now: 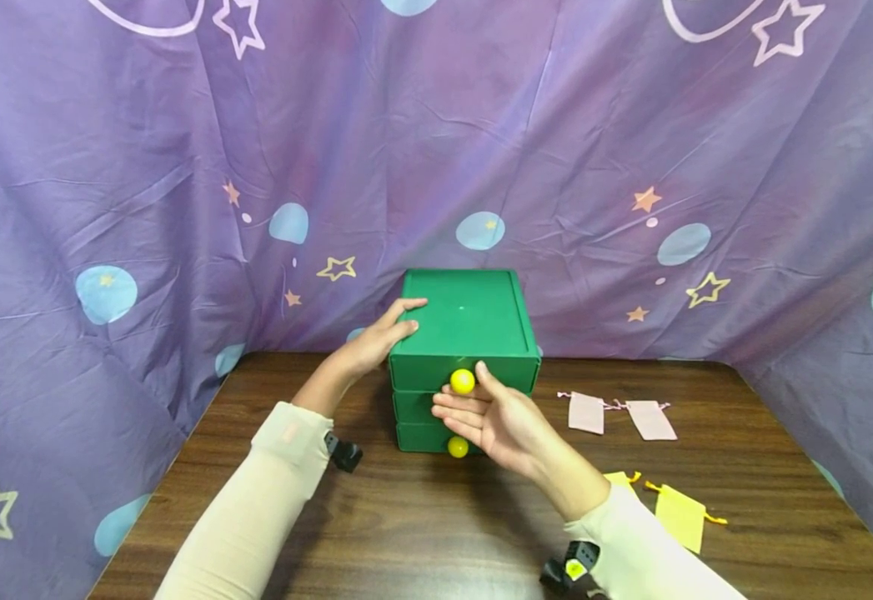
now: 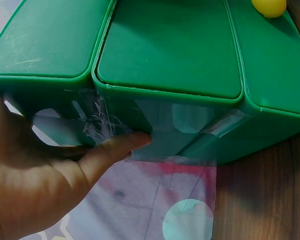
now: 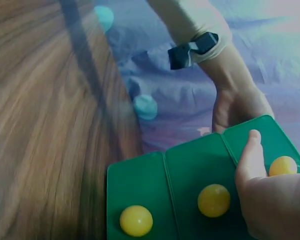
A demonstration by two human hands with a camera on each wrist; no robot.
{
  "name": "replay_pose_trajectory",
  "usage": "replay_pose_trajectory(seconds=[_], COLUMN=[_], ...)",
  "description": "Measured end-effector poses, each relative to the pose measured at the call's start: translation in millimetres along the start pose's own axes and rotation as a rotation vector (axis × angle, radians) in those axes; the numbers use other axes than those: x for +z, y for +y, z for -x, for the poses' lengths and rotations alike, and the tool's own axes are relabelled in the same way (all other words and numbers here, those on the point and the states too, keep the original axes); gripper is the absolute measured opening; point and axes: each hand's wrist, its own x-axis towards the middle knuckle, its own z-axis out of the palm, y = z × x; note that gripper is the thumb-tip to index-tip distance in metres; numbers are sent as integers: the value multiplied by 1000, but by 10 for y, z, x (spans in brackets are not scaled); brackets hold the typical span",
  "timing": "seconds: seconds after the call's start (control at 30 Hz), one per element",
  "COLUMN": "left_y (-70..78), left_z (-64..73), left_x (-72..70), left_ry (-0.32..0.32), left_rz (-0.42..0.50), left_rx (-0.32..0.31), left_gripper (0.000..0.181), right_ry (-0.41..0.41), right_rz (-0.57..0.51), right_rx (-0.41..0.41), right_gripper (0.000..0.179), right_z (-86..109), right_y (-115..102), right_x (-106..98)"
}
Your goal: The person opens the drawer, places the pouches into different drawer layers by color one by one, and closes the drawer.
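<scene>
A green three-drawer box (image 1: 466,312) stands on the wooden table, each drawer front carrying a round yellow knob. My left hand (image 1: 376,342) rests against the box's upper left side; in the left wrist view its extended digit (image 2: 122,147) touches the taped side wall. My right hand (image 1: 507,425) is at the front, fingers extended below the top knob (image 1: 462,382) and thumb raised beside it. The middle knob (image 3: 214,200) is hidden behind those fingers in the head view, while the bottom knob (image 1: 458,447) shows beneath them. All the drawers look closed.
Two pale pink drawstring pouches (image 1: 586,413) lie to the right of the box. Nearer, yellow pouches (image 1: 679,518) lie partly behind the right forearm. A purple patterned cloth (image 1: 376,150) hangs behind and around the table (image 1: 398,533).
</scene>
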Motion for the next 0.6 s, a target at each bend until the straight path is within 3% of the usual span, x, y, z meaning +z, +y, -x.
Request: replay_pose_trajectory(seconds=[0.2, 0.6], left_y=[2, 18], left_z=[0, 2], left_x=[-4, 0], left_ry=[5, 3], left_rz=[-2, 5], left_rx=[4, 11], left_gripper=[56, 55], right_ry=[11, 48], right_rz=[-65, -78], right_rx=[10, -6], right_gripper=[51, 42], right_z=[-22, -23], right_y=[29, 60], right_x=[33, 75])
